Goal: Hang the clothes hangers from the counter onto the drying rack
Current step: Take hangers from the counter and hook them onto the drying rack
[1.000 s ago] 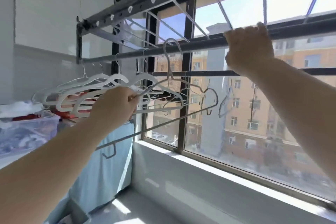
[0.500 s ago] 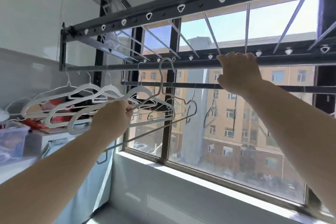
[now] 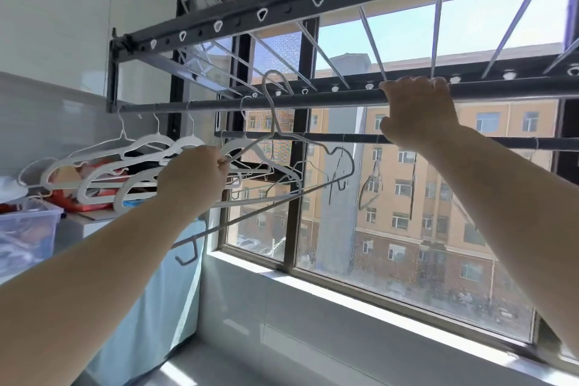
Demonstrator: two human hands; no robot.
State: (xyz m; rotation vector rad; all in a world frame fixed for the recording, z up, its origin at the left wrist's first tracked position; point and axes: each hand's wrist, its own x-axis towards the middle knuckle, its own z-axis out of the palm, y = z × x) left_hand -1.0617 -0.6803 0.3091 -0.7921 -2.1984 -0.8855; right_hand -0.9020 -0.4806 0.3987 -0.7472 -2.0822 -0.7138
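A dark metal drying rack [image 3: 282, 3] hangs overhead in front of the window. My right hand [image 3: 416, 110] grips its lower round rail [image 3: 313, 102]. My left hand [image 3: 194, 175] pinches the shoulder of a grey hanger [image 3: 282, 135], and the hanger's hook rises just above that rail. The hanger's bottom bar slants down towards the left. Several white hangers [image 3: 131, 153] hang from the same rail further left.
A counter at the left carries a clear plastic bin [image 3: 28, 229] and red and orange items [image 3: 84, 197]. A light blue cloth [image 3: 163, 291] hangs below it. The window [image 3: 407, 197] and its white sill [image 3: 344, 291] run across the front.
The view has tilted up and closed in on the rack. My left hand has lifted the grey hanger, bringing its hook from below the rail to above it. My right hand stays on the rail.
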